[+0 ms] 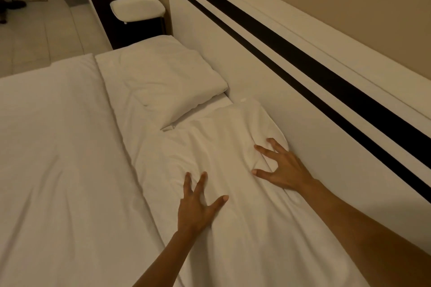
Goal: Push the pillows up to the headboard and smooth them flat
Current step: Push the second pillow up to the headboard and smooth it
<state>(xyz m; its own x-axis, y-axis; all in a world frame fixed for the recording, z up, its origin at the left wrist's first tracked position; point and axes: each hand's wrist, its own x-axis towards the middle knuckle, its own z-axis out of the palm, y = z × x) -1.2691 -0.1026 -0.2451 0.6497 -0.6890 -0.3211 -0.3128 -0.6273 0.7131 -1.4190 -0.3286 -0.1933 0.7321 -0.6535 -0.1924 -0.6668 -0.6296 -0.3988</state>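
Two white pillows lie along the white headboard (268, 91), which has two black stripes. The far pillow (163, 77) sits puffed up against the headboard at the bed's far corner. The near pillow (224, 147) is creased and lies against the headboard, running toward me. My left hand (198, 202) presses flat on its bed-side edge, fingers spread. My right hand (284, 168) rests with spread fingers on its headboard-side edge, close to the board. Neither hand holds anything.
A white duvet (58, 158) covers the bed to the left of the pillows. A small white shelf (137, 8) juts out beside a dark panel beyond the far pillow. Pale tiled floor (42, 37) lies past the bed.
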